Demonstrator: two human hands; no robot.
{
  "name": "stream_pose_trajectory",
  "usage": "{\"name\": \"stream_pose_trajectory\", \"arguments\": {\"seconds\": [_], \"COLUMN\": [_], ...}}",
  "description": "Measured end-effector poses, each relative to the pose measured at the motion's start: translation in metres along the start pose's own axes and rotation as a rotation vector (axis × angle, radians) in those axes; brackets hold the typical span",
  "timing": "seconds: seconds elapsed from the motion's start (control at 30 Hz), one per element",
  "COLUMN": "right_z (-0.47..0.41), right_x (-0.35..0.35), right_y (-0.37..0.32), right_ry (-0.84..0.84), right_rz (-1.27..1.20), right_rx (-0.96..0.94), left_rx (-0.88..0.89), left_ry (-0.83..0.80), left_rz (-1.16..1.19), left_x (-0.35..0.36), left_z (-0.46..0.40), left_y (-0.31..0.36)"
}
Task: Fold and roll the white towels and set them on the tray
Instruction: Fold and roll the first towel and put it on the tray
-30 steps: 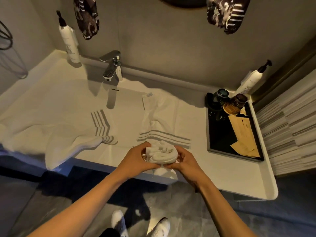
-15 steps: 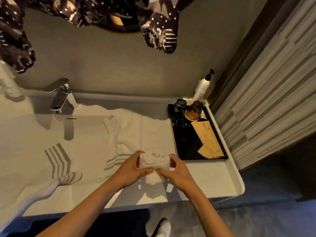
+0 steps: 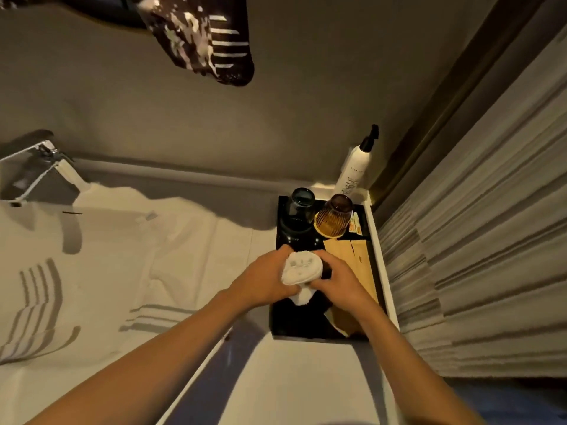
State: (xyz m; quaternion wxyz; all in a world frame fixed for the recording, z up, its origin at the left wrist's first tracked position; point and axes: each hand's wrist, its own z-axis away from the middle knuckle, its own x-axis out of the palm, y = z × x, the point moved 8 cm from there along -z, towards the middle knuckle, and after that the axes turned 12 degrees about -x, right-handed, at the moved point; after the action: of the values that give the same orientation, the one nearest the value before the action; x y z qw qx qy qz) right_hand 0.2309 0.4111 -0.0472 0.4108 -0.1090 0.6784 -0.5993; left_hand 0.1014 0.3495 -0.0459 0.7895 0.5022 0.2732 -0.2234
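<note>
A small rolled white towel point(image 3: 301, 269) is held between both hands over the middle of the black tray point(image 3: 291, 325). My left hand point(image 3: 264, 281) grips its left side and my right hand point(image 3: 337, 280) grips its right side. A loose end of the roll hangs down below my fingers. Whether the roll touches the tray floor is hidden by my hands. Another white towel with grey stripes point(image 3: 171, 271) lies spread flat on the counter to the left of the tray.
On the tray stand a dark blue glass point(image 3: 299, 210) and an amber glass point(image 3: 333, 216) at the back, with tan paper packets point(image 3: 357, 265) along the right. A white pump bottle point(image 3: 356, 167) sits behind. A tap point(image 3: 36, 167) is far left; a striped curtain hangs right.
Both hands carried the rolled towel rightward from above the counter edge to over the tray. The camera view swung right with them.
</note>
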Motion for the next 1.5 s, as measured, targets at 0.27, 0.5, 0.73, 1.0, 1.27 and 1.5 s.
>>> {"name": "stream_pose_trajectory", "arguments": {"seconds": [0.27,0.5,0.73,1.0,1.27,1.5], "right_z": [-0.057,-0.065,-0.067,-0.080,-0.060,-0.052], "right_x": [-0.017,0.007,0.003,0.015,-0.015,0.014], "right_y": [0.041,0.042,0.029,0.033,0.042,0.043], "right_ry": [0.455,0.423,0.374,0.235,0.382,0.185], "right_rz": [0.209,0.146,0.273,0.206,-0.006,0.133], "right_rx": [0.145,0.139,0.172,0.208,0.144,0.063], "left_rx": [-0.235,-0.426,-0.400,-0.535,-0.368,-0.527], "left_ry": [0.463,0.541,0.378,0.212,0.331,0.370], "left_rz": [-0.037,-0.078,-0.258,0.084,0.244,0.418], "left_x": [-0.011,-0.003,-0.010,0.004,-0.008,-0.012], "left_z": [-0.067,-0.077,-0.079,-0.079,-0.063,-0.068], "left_y": [-0.008,-0.016,-0.016,-0.029,-0.026,-0.020]}}
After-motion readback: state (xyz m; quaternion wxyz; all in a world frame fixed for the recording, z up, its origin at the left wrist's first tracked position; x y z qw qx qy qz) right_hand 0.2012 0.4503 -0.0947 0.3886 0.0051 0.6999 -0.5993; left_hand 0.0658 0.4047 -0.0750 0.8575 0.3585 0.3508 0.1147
